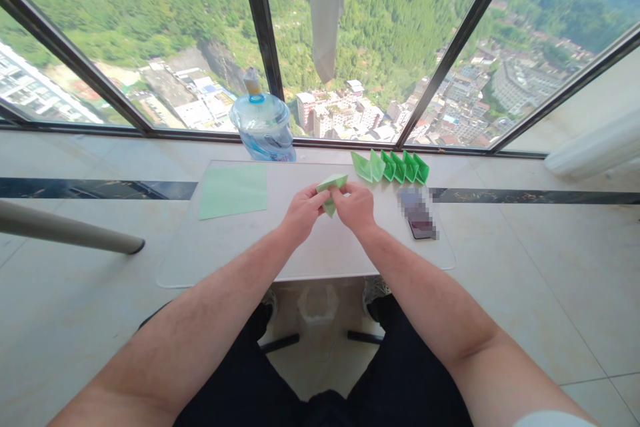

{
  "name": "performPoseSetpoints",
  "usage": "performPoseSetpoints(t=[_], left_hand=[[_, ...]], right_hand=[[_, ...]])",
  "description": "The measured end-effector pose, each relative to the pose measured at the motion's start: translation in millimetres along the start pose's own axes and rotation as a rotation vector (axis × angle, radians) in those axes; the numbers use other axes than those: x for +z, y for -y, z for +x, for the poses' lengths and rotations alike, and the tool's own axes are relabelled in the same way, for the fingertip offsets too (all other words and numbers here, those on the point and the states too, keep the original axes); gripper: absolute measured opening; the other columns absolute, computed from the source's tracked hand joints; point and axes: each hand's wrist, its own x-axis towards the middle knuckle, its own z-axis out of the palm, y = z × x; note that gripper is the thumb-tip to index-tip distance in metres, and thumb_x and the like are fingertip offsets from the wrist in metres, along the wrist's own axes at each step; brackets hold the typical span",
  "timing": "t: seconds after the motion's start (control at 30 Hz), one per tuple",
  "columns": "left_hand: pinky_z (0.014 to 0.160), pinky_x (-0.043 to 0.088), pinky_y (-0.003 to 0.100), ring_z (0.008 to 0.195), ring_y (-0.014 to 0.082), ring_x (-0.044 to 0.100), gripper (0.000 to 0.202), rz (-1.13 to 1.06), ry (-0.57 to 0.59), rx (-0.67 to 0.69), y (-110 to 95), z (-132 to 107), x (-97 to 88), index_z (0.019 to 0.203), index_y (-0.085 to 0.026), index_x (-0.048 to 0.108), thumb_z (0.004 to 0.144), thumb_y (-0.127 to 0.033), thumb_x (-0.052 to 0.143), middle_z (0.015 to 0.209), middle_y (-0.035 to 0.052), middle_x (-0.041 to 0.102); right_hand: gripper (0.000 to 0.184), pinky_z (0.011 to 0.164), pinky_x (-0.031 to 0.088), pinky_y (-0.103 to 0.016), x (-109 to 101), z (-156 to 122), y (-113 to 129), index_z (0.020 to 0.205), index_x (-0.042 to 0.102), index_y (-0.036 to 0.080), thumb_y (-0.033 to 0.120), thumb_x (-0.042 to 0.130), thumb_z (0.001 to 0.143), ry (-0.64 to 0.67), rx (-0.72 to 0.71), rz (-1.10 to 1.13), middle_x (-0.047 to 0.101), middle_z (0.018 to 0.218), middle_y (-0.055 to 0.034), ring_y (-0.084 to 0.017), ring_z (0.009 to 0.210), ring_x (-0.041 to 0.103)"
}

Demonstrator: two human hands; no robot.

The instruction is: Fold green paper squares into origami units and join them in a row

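Between my two hands is a folded piece of light green paper (334,181), held a little above the middle of the white table. My left hand (303,212) pinches its left side, fingers closed. On the right side, my right hand (356,205) grips it with thumb and fingers together. The fingers hide part of the folds. A row of several folded green paper boats (392,167) stands at the table's back right, lighter ones on the left and darker ones on the right. Flat at the back left lies a stack or sheet of light green paper (234,191).
The low white table (200,260) has rounded corners. A phone (423,223), partly blurred out, lies on its right side. Behind it stands a large clear water bottle (264,123) by the window. A grey pole (70,228) reaches in from the left.
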Motion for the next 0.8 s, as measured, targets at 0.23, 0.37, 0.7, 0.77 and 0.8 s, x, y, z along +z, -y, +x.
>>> performPoseSetpoints(t=[0.23,0.37,0.7,0.77,0.8], left_hand=[[0.055,0.046,0.030,0.058,0.0165,0.057,0.012,0.374,-0.049,-0.025,-3.4,8.1,-12.0,0.075,-0.018,0.074,0.066,-0.019,0.066,0.065,0.0035,0.065],[0.050,0.043,0.028,0.051,0.0149,0.053,0.018,0.527,-0.045,0.061,-2.3,12.6,-25.2,0.075,-0.020,0.076,0.061,-0.013,0.067,0.059,0.0003,0.065],[0.053,0.045,0.027,0.058,0.0134,0.057,0.019,0.380,-0.276,0.175,-17.1,11.8,-22.1,0.077,-0.018,0.076,0.059,-0.016,0.073,0.074,0.0022,0.070],[0.058,0.048,0.028,0.063,0.0143,0.058,0.021,0.313,-0.257,0.187,-20.5,11.8,-22.5,0.078,-0.018,0.076,0.058,-0.016,0.075,0.076,0.0025,0.070],[0.060,0.049,0.029,0.065,0.0146,0.059,0.023,0.272,-0.243,0.186,-21.9,12.0,-23.3,0.079,-0.018,0.076,0.057,-0.016,0.076,0.076,0.0028,0.070]], right_hand=[[0.034,0.072,0.051,-0.030,-20.4,16.0,-6.9,0.106,0.069,0.023,0.034,0.069,0.074,0.087,-0.106,0.150,0.072,0.107,-0.0030,-0.015,0.074,0.064],[0.026,0.066,0.051,-0.030,-25.7,20.5,-15.6,0.100,0.076,0.023,0.027,0.060,0.079,0.268,-0.133,0.061,0.070,0.071,0.0007,-0.015,0.060,0.063],[0.048,0.052,0.053,-0.024,-17.7,19.8,-12.9,0.115,0.074,0.021,0.018,0.050,0.074,0.323,0.144,0.433,0.065,0.052,0.0040,-0.015,0.052,0.068],[0.045,0.055,0.055,-0.024,-18.5,20.6,-13.0,0.112,0.075,0.020,0.018,0.052,0.073,0.344,0.174,0.528,0.069,0.059,0.0018,-0.016,0.059,0.072],[0.043,0.055,0.056,-0.024,-19.2,20.8,-12.9,0.110,0.075,0.020,0.019,0.054,0.073,0.352,0.183,0.569,0.071,0.064,0.0007,-0.017,0.063,0.073]])
